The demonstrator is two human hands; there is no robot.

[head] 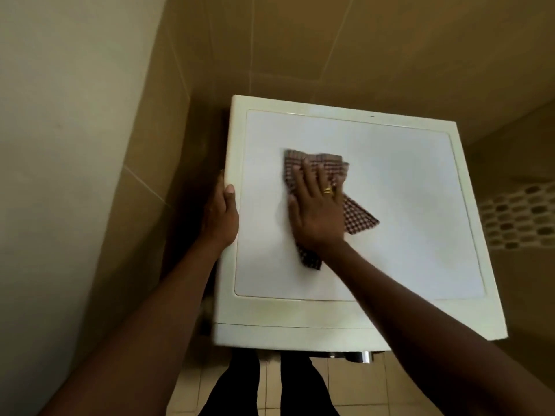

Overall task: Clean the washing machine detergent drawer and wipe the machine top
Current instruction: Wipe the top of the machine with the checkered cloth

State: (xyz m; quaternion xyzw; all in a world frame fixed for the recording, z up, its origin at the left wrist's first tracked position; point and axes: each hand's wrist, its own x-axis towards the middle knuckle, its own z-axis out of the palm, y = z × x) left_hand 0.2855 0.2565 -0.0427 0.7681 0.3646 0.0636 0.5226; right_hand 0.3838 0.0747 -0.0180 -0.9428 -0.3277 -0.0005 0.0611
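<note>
One checked cloth lies beneath the flat right hand. Left hand clasps the rim of one smooth square machine top.

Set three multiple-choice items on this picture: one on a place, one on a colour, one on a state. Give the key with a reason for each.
1. Where is the cloth?
A) on the floor
B) hung on the wall
C) on the machine top

2. What colour is the cloth?
A) brown-and-pale check
B) plain blue
C) plain yellow

3. What is the left hand doing?
A) hanging free
B) gripping the machine top's left edge
C) holding a bottle

Key:
1 C: it lies spread on the machine top under the flat right hand.
2 A: the check shows at its free corners.
3 B: the thumb lies on top and the hand wraps over the edge.
</note>
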